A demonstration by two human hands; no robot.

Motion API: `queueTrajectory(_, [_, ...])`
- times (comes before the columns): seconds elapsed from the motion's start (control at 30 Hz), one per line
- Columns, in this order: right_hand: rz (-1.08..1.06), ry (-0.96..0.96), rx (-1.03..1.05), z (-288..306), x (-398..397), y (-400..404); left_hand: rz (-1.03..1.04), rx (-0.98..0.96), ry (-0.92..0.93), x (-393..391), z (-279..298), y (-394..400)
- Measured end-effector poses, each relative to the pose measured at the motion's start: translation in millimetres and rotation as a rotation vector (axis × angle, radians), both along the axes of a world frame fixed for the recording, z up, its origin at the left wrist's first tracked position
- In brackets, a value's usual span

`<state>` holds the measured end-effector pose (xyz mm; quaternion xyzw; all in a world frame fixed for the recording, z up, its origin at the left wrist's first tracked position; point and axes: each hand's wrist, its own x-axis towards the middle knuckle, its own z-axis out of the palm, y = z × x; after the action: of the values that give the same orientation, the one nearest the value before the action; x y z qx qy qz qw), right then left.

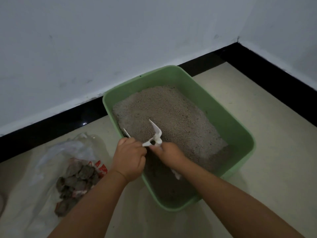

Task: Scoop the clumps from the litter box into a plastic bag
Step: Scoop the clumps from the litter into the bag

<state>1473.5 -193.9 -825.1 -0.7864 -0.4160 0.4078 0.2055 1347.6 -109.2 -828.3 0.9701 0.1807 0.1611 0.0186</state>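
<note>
Two hands are meeting over the box's (243, 134) near-left part: left hand (129, 158) and right hand (169, 154) both gripping white scoops (155, 134), blades pointing toward 12 o'clock into litter (171, 110). Bag (68, 152) with clumps (75, 179) is lying at 9 o'clock, nearer the left hand.

Two bare forearms are showing, ending in the left hand (129, 156) and right hand (169, 154), wearing no sleeves, gloves, rings or watch in view.
</note>
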Motion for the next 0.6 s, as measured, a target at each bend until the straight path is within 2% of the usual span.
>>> queueTrajectory(0.13, [-0.135, -0.042, 0.106, -6, -13, 20, 0.003, -0.018, -0.014, -1, -2, 1])
queueTrajectory(0.37, [-0.247, -0.152, 0.213, 15, 37, -1, 0.011, -0.027, -0.029, -2, -2, 0])
queueTrajectory(0.43, [-0.159, -0.29, 0.137, 32, 59, -12, 0.001, -0.024, -0.013, -2, 1, 0])
queueTrajectory(0.6, [0.215, -0.662, -0.216, 81, 113, -49, -0.021, -0.027, 0.042, -1, 5, -2])
